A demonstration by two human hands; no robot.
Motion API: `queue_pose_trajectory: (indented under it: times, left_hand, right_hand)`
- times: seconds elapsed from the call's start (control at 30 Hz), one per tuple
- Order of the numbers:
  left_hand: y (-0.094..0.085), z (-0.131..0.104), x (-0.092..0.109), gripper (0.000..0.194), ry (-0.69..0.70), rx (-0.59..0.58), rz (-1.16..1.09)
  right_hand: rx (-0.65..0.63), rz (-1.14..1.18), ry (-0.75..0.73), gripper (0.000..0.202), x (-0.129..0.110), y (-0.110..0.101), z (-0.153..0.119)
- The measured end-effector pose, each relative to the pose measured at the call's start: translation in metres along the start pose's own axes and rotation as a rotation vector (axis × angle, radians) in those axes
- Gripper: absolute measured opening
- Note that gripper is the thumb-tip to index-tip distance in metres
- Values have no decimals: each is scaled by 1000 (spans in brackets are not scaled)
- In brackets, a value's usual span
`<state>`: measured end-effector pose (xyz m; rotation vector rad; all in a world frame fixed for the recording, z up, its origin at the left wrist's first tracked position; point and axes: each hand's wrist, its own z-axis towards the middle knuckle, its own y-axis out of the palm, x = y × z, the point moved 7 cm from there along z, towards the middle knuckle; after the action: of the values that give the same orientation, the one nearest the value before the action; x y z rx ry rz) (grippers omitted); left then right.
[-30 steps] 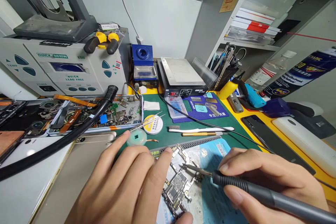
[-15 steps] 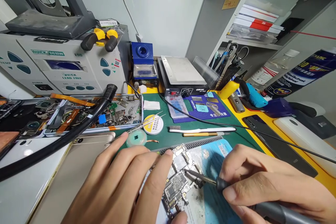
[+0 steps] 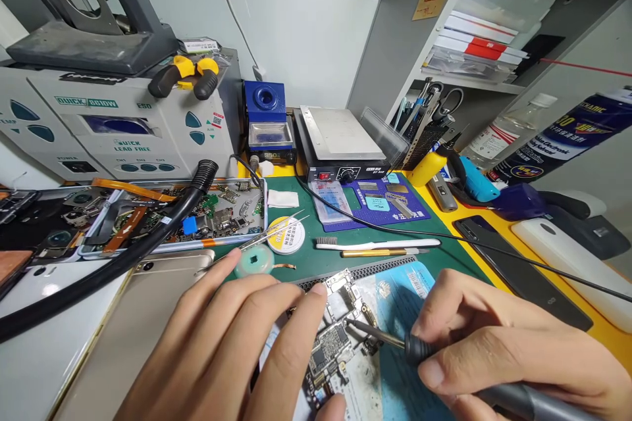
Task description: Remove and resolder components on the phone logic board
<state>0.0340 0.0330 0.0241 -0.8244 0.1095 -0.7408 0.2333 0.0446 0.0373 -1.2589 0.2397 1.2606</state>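
My left hand [image 3: 251, 348] spans the left side of a phone circuit board [image 3: 328, 348]. Its index fingertip presses at the board's upper left edge, and the thumb tip shows low, near the bottom edge. A soldering iron [image 3: 378, 333] is held in my right hand [image 3: 498, 342], fingers closed round its dark grip. The iron's tip meets the middle of the board, or hovers just over it. Beyond another left fingertip lie metal tweezers [image 3: 271, 231]; whether that finger touches them I cannot tell. Under the board is a blue and white sheet [image 3: 402, 335].
A green roll of desoldering braid [image 3: 254, 261], a round tin [image 3: 286, 235] and a white brush [image 3: 378, 244] lie beyond the board. Behind stand a hot-air station [image 3: 123, 125], an iron stand [image 3: 268, 118] and a heating plate [image 3: 340, 135]. A black hose [image 3: 113, 270] crosses the left; phones lie both sides.
The view has shifted slightly, moving the background a little left. Both hands keep nearly the same pose, and the iron's tip stays at the same part of the board.
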Motion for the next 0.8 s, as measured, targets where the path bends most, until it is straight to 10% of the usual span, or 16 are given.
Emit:
queue_pose_trajectory:
  times: [0.53, 0.8]
  left_hand:
    - [0, 1, -1, 42, 14, -18, 12]
    - [1, 0, -1, 43, 19, -28, 4]
  right_hand:
    - [123, -105, -5, 12, -5, -4, 5]
    - [28, -30, 14, 46, -1, -2, 0]
